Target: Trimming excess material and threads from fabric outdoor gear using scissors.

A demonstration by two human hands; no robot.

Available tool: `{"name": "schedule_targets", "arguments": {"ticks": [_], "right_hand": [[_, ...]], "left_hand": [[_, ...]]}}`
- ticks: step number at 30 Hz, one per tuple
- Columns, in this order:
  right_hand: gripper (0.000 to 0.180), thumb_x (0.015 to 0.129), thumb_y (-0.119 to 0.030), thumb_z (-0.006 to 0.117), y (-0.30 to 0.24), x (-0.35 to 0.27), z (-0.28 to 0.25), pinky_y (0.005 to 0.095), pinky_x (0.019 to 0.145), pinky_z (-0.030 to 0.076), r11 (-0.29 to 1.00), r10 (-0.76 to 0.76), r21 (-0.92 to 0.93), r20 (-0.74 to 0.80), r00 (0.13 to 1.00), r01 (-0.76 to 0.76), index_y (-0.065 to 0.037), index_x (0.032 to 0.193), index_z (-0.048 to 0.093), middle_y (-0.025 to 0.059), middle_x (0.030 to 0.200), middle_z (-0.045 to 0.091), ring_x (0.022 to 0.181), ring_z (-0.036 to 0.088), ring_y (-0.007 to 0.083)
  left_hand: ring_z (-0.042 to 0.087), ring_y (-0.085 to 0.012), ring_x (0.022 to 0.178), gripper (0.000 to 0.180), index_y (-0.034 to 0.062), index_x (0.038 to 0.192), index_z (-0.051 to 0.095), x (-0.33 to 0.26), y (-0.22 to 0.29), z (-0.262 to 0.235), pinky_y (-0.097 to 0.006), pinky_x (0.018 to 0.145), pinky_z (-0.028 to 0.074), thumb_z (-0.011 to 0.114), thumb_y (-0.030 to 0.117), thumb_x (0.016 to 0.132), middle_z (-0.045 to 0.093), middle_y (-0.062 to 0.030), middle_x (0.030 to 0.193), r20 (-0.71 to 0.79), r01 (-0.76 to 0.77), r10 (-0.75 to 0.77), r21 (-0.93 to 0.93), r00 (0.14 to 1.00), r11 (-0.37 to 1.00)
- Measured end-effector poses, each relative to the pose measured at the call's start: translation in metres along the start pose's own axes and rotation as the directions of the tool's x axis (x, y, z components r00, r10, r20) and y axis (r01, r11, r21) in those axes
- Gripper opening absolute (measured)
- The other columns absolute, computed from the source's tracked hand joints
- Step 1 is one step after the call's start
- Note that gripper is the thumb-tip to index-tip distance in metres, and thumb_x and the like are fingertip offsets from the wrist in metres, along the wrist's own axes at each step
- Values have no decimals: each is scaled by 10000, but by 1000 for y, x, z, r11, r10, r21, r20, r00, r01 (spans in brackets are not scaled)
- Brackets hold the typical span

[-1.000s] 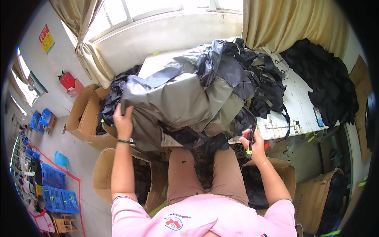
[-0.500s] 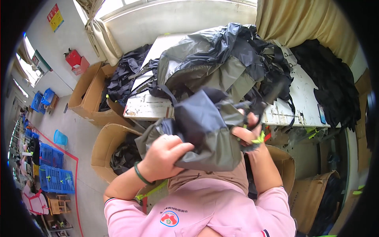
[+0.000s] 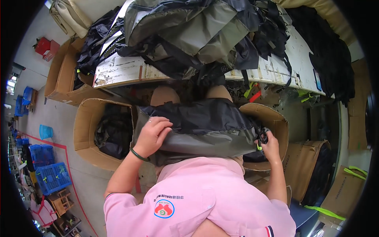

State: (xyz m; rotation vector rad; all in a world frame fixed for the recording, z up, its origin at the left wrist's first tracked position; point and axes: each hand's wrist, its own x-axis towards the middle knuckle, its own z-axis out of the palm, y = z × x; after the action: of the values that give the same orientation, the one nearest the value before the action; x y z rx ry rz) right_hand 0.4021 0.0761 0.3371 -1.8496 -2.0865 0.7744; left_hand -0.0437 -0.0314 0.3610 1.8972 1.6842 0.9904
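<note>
A grey and black fabric piece (image 3: 205, 138), like a bag body, lies spread across my lap, its black part on the far side. At its left end my left hand (image 3: 152, 134), with a green bangle on the wrist, has its fingers and thumb closed on the cloth. My right hand (image 3: 271, 147) is at the right end, its fingers closed round black-handled scissors (image 3: 263, 136) held against the cloth edge. The scissors' blades are hard to make out against the dark cloth. A bit of yellow-green strap shows beside that hand.
Ahead, a white worktable (image 3: 118, 71) bears a heap of grey and black fabric (image 3: 197, 35). Black cloth pieces (image 3: 327, 51) lie on its right. Open cardboard boxes (image 3: 85, 130) with dark fabric stand on both sides of my legs. Blue crates (image 3: 53, 177) stand at the far left.
The fabric piece has come down from in front of me onto my lap and now lies stretched out flat. My hands have moved apart, and my view has tipped downward.
</note>
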Motion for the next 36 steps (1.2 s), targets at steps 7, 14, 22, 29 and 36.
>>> {"name": "schedule_targets", "arguments": {"ticks": [7,14,22,29,36], "right_hand": [[274,778,65,694,-62,51,25,293,735,521,895,-338,343,101,936,286,-7,995,543,56,870,616,840,621,165],[332,625,55,682,-58,80,74,409,946,380,797,-591,22,233,772,603,-56,910,552,97,871,599,906,569,314],[262,693,-3,712,-59,80,56,413,818,433,922,-380,165,208,902,350,-48,874,528,115,847,600,906,553,339],[288,720,-6,776,-59,73,24,344,750,449,919,-381,190,196,904,346,-27,862,527,87,816,574,801,521,261],[293,757,-5,776,-78,64,18,288,714,474,895,-392,343,302,869,284,-5,925,535,67,822,603,754,561,143]], "left_hand": [[552,-337,1023,232,52,992,669,15,-51,-34,-403,887,455,728,150,790,608,-132,1066,257,76,-127,198,958,977],[536,-336,1018,295,66,956,682,8,-79,-36,-398,875,457,799,207,725,573,-138,965,488,211,-274,181,829,961],[587,-307,851,280,75,845,647,-17,-92,-29,-393,771,469,833,189,668,593,-97,866,560,351,-454,288,693,891],[533,-282,924,213,51,738,559,-13,-98,-38,-353,847,429,765,60,687,567,-86,933,321,190,-144,-117,936,975],[578,-307,914,195,32,885,588,38,-60,-69,-375,822,461,725,127,786,623,-127,939,251,234,-285,215,925,948]]}}
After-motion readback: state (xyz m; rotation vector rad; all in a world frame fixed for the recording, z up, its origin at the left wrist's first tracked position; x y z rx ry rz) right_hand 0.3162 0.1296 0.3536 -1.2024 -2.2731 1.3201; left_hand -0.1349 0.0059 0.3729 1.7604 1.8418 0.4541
